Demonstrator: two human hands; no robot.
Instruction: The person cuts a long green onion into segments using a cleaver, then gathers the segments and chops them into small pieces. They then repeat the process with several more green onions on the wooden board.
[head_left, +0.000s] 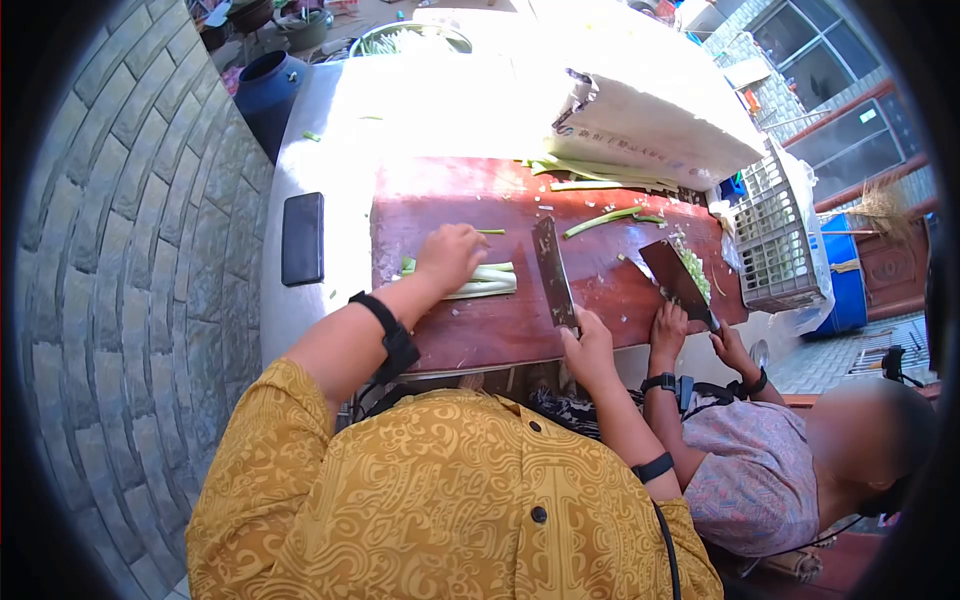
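My left hand (452,258) hovers over or rests on the red-brown board, its fingers loosely bent and somewhat apart. A bundle of cut scallion stalks (490,283) lies under my wrist, with the white and pale green ends showing to the right. A thin green scallion piece (491,232) is near my fingertips. My right hand (590,350) is closed round the handle of a cleaver (549,262). Its dark blade stands nearly on edge, right of the bundle and apart from it, with small bits stuck to it.
A co-worker's hands (668,330) work with a second cleaver (675,278) beside chopped scallion (693,265) at right. More scallions (605,175) lie along the far side of the board (480,340). A phone (303,240), cardboard box (660,130) and plastic crate (775,235) surround it.
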